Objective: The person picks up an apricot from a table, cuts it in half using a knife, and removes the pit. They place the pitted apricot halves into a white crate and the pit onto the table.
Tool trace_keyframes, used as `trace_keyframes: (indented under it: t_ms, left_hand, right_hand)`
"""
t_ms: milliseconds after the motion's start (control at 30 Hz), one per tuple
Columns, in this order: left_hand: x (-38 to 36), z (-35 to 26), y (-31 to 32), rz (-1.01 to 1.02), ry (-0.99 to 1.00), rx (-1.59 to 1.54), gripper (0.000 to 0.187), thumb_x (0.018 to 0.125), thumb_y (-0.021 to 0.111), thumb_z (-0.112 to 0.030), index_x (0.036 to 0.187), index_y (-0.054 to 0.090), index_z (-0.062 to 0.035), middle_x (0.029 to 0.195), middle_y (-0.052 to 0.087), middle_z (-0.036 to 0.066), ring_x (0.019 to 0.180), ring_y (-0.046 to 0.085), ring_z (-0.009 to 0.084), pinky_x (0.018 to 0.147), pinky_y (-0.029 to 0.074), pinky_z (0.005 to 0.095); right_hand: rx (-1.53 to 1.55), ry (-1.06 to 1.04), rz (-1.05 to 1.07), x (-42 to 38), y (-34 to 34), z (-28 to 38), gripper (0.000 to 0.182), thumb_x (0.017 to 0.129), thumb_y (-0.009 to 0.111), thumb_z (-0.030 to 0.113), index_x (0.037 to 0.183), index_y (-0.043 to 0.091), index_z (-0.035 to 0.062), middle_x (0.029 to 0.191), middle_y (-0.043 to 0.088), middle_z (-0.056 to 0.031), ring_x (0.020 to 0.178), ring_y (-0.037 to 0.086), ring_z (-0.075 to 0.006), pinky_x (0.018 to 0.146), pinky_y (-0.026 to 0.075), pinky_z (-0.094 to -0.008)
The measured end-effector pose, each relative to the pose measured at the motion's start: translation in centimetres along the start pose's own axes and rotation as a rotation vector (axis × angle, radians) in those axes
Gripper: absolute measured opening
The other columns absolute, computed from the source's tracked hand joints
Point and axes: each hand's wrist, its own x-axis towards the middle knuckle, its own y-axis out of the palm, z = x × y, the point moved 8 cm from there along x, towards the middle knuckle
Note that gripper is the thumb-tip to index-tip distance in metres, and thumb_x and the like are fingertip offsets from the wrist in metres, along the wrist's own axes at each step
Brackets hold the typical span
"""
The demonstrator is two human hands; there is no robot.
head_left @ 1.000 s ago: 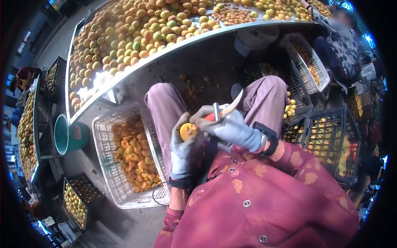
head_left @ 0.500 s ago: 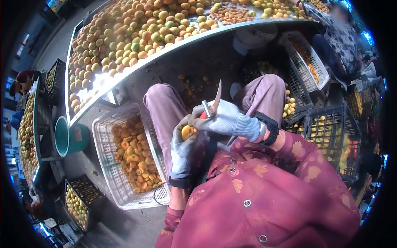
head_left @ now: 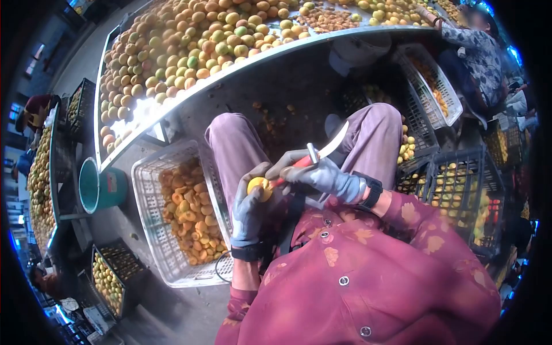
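Observation:
My left hand (head_left: 247, 213), in a grey-white glove, is closed around a yellow-orange apricot (head_left: 259, 187) whose cut flesh faces up. My right hand (head_left: 330, 178), gloved too, grips a knife (head_left: 336, 141) by its red handle. The curved blade points up and away from the fruit, while the handle end is right at the apricot. A short metal tube (head_left: 312, 152) sticks up beside the right-hand fingers. To the left of my knees stands a white plastic crate (head_left: 150, 227) holding many apricot halves (head_left: 192, 215).
Ahead, a metal-edged table (head_left: 230, 66) is heaped with whole apricots (head_left: 190, 34) and a patch of pits (head_left: 328, 20). A teal bucket (head_left: 109, 187) stands left. Black crates (head_left: 460, 172) of fruit are at right. A person (head_left: 474, 60) sits at the far right.
My right hand has turned, so the blade swings from upright to slanting right and the red handle shows at the fruit. The apricot's cut face is now more exposed.

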Motion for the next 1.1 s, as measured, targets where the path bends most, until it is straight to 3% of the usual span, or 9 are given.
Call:
trace_keyframes:
  t_ms: [200, 300, 367, 633, 700, 833, 933, 1000, 1100]
  left_hand:
    - [0.8, 0.3, -1.7, -0.023, 0.050, 0.147, 0.056, 0.094, 0.053, -0.039, 0.131, 0.049, 0.0029, 0.122, 0.058, 0.011, 0.102, 0.058, 0.0170, 0.083, 0.048, 0.0275]
    - [0.7, 0.6, -1.6, -0.040, -0.040, -0.133, 0.057, 0.093, 0.055, -0.040, 0.127, 0.053, 0.0058, 0.118, 0.058, 0.013, 0.107, 0.056, 0.0197, 0.094, 0.044, 0.0303]
    - [0.9, 0.4, -1.5, -0.024, 0.012, -0.157, 0.057, 0.095, 0.054, -0.039, 0.133, 0.048, 0.0033, 0.109, 0.060, 0.009, 0.081, 0.056, 0.0113, 0.060, 0.044, 0.0208]
    - [0.7, 0.4, -1.3, 0.005, 0.023, -0.200, 0.057, 0.096, 0.054, -0.039, 0.132, 0.048, 0.0039, 0.108, 0.059, 0.009, 0.084, 0.054, 0.0119, 0.065, 0.044, 0.0205]
    - [0.7, 0.3, -1.2, 0.033, 0.025, -0.183, 0.057, 0.096, 0.054, -0.041, 0.131, 0.049, 0.0033, 0.111, 0.059, 0.010, 0.090, 0.055, 0.0128, 0.068, 0.044, 0.0202]
    - [0.9, 0.4, -0.9, -0.019, -0.006, -0.123, 0.054, 0.098, 0.049, -0.041, 0.130, 0.050, 0.0035, 0.120, 0.059, 0.012, 0.092, 0.057, 0.0122, 0.072, 0.047, 0.0209]
    - [0.8, 0.4, -1.0, -0.121, 0.005, -0.065, 0.056, 0.098, 0.049, -0.043, 0.130, 0.050, 0.0042, 0.118, 0.060, 0.011, 0.096, 0.058, 0.0138, 0.082, 0.049, 0.0246]
    - [0.9, 0.2, -1.0, -0.125, 0.088, -0.067, 0.057, 0.098, 0.049, -0.043, 0.130, 0.049, 0.0041, 0.115, 0.060, 0.011, 0.099, 0.058, 0.0154, 0.091, 0.048, 0.0284]
    - [1.1, 0.5, -1.3, -0.069, 0.086, -0.086, 0.057, 0.099, 0.048, -0.043, 0.131, 0.048, 0.0034, 0.112, 0.060, 0.010, 0.098, 0.058, 0.0162, 0.091, 0.048, 0.0293]
  right_hand:
    - [0.380, -0.055, -0.112, -0.7, -0.3, -2.9, 0.026, 0.095, 0.052, 0.016, 0.110, 0.063, -0.0020, 0.104, 0.068, -0.0133, 0.078, 0.067, -0.0161, 0.073, 0.056, -0.0265]
    - [0.469, -0.120, -0.148, -0.7, -0.3, -3.8, 0.028, 0.093, 0.051, 0.015, 0.111, 0.060, -0.0054, 0.107, 0.066, -0.0167, 0.087, 0.066, -0.0204, 0.079, 0.056, -0.0322]
    - [0.474, -0.125, -0.208, -0.5, -0.1, -4.7, 0.031, 0.093, 0.051, 0.017, 0.111, 0.060, -0.0059, 0.106, 0.066, -0.0168, 0.085, 0.067, -0.0204, 0.078, 0.056, -0.0324]
    - [0.818, 0.000, -0.282, -0.5, 0.3, -6.9, 0.034, 0.094, 0.052, 0.021, 0.111, 0.061, -0.0068, 0.103, 0.067, -0.0150, 0.084, 0.067, -0.0206, 0.077, 0.057, -0.0317]
    - [0.432, -0.116, -0.202, -0.6, 0.0, -3.4, 0.030, 0.096, 0.052, 0.018, 0.112, 0.061, -0.0056, 0.103, 0.068, -0.0136, 0.082, 0.067, -0.0173, 0.075, 0.057, -0.0278]
    - [0.200, -0.020, -0.134, -0.5, 0.9, 0.6, 0.023, 0.096, 0.053, 0.012, 0.110, 0.065, -0.0020, 0.098, 0.068, -0.0097, 0.076, 0.065, -0.0094, 0.070, 0.054, -0.0218]
    - [0.230, 0.079, -0.159, 0.1, 0.7, -0.8, 0.024, 0.095, 0.051, 0.012, 0.108, 0.063, -0.0046, 0.102, 0.068, -0.0151, 0.071, 0.066, -0.0139, 0.068, 0.055, -0.0242]
    - [0.405, -0.092, -0.230, 0.0, 0.3, -1.6, 0.029, 0.095, 0.050, 0.016, 0.109, 0.062, -0.0050, 0.098, 0.068, -0.0153, 0.069, 0.065, -0.0150, 0.065, 0.055, -0.0256]
    - [0.680, 0.021, -0.349, -0.4, 0.7, -4.2, 0.031, 0.093, 0.052, 0.021, 0.106, 0.064, -0.0051, 0.091, 0.067, -0.0128, 0.068, 0.065, -0.0165, 0.063, 0.055, -0.0267]
